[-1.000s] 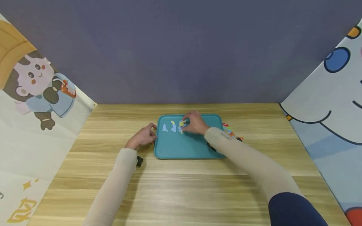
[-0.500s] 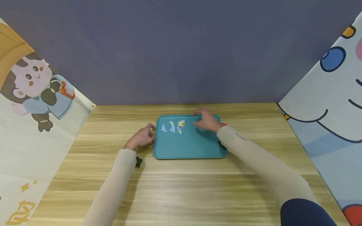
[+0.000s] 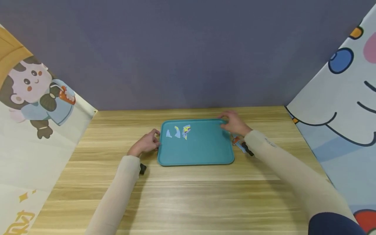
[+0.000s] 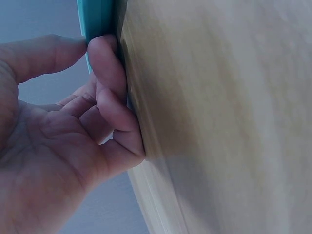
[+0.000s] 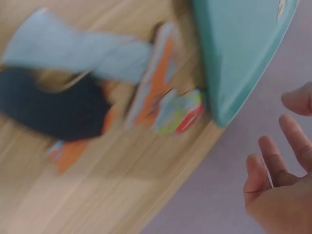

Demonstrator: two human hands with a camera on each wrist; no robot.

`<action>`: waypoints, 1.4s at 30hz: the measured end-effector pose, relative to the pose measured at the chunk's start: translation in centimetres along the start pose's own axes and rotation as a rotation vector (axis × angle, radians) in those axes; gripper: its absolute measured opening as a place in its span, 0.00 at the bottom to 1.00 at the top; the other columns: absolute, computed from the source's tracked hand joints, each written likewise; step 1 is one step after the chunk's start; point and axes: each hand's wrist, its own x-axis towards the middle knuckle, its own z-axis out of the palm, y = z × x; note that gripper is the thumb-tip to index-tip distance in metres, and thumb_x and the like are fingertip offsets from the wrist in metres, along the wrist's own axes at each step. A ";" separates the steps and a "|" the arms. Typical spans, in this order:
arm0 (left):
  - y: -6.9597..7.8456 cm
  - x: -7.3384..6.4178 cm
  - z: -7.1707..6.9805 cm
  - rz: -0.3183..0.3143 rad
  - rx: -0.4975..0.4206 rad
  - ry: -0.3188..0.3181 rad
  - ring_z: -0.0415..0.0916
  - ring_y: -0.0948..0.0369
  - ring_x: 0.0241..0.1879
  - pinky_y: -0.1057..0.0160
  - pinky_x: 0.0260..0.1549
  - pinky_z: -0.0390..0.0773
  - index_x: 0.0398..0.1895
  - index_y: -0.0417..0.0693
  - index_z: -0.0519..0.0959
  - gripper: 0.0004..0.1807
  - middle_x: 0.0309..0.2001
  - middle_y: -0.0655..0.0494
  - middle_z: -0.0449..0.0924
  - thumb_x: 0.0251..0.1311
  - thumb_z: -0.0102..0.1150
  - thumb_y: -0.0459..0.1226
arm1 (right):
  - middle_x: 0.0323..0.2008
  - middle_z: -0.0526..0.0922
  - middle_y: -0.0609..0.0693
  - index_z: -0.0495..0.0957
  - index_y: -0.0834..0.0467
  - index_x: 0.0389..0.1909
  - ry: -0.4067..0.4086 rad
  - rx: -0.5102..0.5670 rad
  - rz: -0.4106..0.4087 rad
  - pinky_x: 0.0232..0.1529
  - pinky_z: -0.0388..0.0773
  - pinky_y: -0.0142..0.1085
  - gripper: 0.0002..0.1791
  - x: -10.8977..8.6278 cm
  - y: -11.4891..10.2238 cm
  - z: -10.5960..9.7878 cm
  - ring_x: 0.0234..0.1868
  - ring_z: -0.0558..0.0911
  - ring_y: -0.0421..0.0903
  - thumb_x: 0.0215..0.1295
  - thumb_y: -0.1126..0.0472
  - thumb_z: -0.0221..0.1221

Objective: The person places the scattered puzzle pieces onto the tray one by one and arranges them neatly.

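A teal tray lies on the wooden table. My left hand is at its left rim; in the left wrist view the thumb and curled index finger pinch the tray's edge. Three flat irregular pieces lie along the tray's upper left: a small pale blue one, a curved blue-and-yellow one and a larger patterned one. My right hand is over the tray's upper right corner, holding nothing. In the right wrist view its fingers are apart and loosely bent.
Right of the tray, partly under the right hand and sleeve, lie several loose flat pieces. Close up they include a light blue strip, an orange strip and a dark curved piece. A grey wall stands behind the table.
My right hand has let go of the patterned piece and moved right across the tray to its upper right corner. The left hand stays at the left rim.
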 end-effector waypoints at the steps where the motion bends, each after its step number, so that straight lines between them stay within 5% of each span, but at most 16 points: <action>1: 0.0 0.0 0.0 0.001 -0.001 -0.001 0.76 0.57 0.29 0.57 0.35 0.71 0.61 0.41 0.58 0.25 0.34 0.49 0.79 0.64 0.54 0.34 | 0.62 0.65 0.63 0.74 0.64 0.56 0.003 0.002 -0.003 0.57 0.60 0.57 0.22 -0.2 0.4 -0.2 0.63 0.58 0.61 0.58 0.67 0.61; 10: -0.1 -0.1 0.0 0.000 -0.009 -0.002 0.75 0.57 0.29 0.57 0.34 0.71 0.61 0.41 0.59 0.25 0.33 0.49 0.78 0.64 0.54 0.34 | 0.55 0.73 0.63 0.73 0.67 0.55 0.047 -0.025 -0.071 0.54 0.64 0.55 0.22 -1.8 3.4 -1.1 0.56 0.68 0.63 0.58 0.72 0.61; 18: -0.1 0.1 -0.1 0.008 0.002 0.010 0.75 0.57 0.28 0.58 0.33 0.70 0.60 0.41 0.60 0.24 0.32 0.49 0.79 0.63 0.54 0.33 | 0.49 0.77 0.65 0.76 0.70 0.47 -0.004 -0.005 -0.117 0.55 0.65 0.55 0.20 -2.4 5.8 -1.1 0.53 0.72 0.62 0.49 0.78 0.61; 34: 0.0 0.1 0.0 -0.004 -0.001 0.000 0.75 0.57 0.28 0.58 0.33 0.71 0.60 0.41 0.59 0.24 0.32 0.49 0.78 0.64 0.54 0.34 | 0.45 0.78 0.57 0.79 0.65 0.47 -0.097 -0.041 -0.137 0.53 0.67 0.51 0.20 -2.8 6.0 -0.3 0.49 0.74 0.56 0.50 0.70 0.69; 42: 0.0 0.1 0.0 0.002 0.005 0.003 0.75 0.57 0.28 0.58 0.32 0.71 0.60 0.41 0.59 0.24 0.32 0.49 0.78 0.64 0.54 0.34 | 0.47 0.78 0.58 0.80 0.65 0.48 -0.062 -0.056 -0.078 0.52 0.67 0.51 0.19 -2.9 6.1 -0.3 0.50 0.73 0.56 0.53 0.67 0.68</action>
